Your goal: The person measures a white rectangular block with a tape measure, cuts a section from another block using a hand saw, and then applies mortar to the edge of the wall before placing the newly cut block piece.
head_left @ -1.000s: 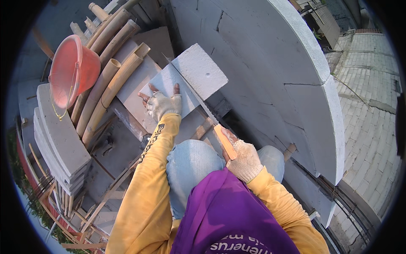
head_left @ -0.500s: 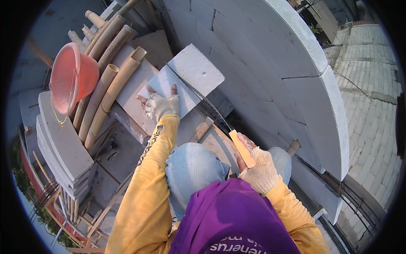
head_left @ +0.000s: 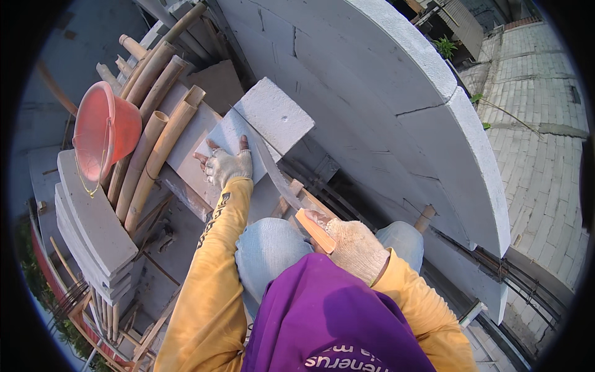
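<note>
My left hand [head_left: 228, 166], in a worn white glove with bare fingertips, presses down with spread fingers on a pale grey lightweight block [head_left: 265, 177]. My right hand [head_left: 354, 249], gloved likewise, is closed round the orange-brown handle [head_left: 316, 230] of a handsaw. Its long thin blade [head_left: 277, 178] runs away from me and to the left, between that block and a whiter block piece [head_left: 274, 115] on its right. Whether the two pieces are still joined below, I cannot tell. My knees are bent close behind the blocks.
A tall curved block wall [head_left: 372, 105] rises on the right. Bamboo poles [head_left: 166, 142] and a red bucket [head_left: 106, 127] sit to the left, with stacked grey slabs [head_left: 93, 217] nearer. Beyond the wall lies a lower tiled roof [head_left: 533, 136].
My right hand and the saw have moved left and forward, pushing the blade farther along the block. The left hand stays spread on the block. The view has shifted slightly.
</note>
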### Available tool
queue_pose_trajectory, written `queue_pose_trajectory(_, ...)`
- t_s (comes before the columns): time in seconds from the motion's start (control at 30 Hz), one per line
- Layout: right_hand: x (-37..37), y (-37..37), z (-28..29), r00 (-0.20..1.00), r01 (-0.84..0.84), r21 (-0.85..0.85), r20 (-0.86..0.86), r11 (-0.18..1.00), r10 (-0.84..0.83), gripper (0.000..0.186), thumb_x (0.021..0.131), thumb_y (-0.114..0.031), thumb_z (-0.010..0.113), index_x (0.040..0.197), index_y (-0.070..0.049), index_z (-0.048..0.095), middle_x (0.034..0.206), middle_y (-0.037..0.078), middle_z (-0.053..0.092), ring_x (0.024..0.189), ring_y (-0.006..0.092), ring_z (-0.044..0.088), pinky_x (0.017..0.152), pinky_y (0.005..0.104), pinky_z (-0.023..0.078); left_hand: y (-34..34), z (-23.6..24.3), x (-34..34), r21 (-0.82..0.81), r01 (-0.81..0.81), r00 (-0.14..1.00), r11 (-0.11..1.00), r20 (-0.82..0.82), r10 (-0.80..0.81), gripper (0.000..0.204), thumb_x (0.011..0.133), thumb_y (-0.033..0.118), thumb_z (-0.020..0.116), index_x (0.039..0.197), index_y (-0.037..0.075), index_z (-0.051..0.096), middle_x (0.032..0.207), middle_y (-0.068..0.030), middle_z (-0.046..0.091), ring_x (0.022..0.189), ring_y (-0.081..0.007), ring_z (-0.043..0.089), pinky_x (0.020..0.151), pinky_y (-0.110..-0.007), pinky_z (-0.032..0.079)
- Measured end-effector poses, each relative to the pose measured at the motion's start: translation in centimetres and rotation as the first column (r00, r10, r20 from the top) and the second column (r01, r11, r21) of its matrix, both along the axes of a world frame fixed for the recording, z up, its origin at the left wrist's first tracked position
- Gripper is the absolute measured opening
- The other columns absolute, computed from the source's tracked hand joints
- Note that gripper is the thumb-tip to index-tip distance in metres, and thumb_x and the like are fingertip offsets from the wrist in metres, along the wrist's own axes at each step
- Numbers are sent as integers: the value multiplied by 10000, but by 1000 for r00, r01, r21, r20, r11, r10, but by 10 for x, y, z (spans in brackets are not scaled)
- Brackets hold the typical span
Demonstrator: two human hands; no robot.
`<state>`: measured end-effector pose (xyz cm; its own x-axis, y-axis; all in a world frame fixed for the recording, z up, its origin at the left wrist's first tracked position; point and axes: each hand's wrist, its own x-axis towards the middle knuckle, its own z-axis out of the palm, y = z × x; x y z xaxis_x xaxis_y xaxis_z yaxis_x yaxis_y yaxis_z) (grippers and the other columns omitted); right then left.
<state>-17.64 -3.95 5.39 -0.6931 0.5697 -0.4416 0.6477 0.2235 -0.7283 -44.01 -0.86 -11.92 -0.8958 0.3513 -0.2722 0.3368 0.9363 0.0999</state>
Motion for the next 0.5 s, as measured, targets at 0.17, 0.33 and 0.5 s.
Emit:
queue_pose_trajectory(0.17, 22, -9, 7, 995, 95, 82, -27, 992, -93, 475, 1008, -177, 638, 1458, -43, 570, 1016, 185, 727, 803, 311, 736, 694, 359, 592, -4, -6, -13, 30, -37, 999, 999, -26, 38, 1057, 922, 783, 552, 1694, 136, 230, 1730, -313, 101, 1573, -479, 236, 1281, -544, 211)
queue_pose_trajectory(0.33, 2, -1, 4, 991, 130, 111, 28, 985, -134, 528, 909, -56, 662, 1424, 7, 563, 1150, 213, 729, 967, 349, 740, 813, 389, 601, -3, -8, -16, -14, -39, 999, 999, -11, 39, 1076, 899, 793, 575, 1688, 136, 254, 1729, -317, 98, 1571, -479, 243, 1268, -549, 248)
queue_pose_trajectory(0.5, 5, 44, -6, 985, 141, 208, -129, 968, -116, 522, 903, -50, 645, 1420, 1, 590, 1155, 230, 718, 878, 373, 730, 811, 389, 609, -9, 0, 4, 0, -99, 993, 995, 69, 99, 1100, 878, 796, 602, 1688, 138, 254, 1740, -293, 79, 1566, -491, 246, 1254, -572, 275)
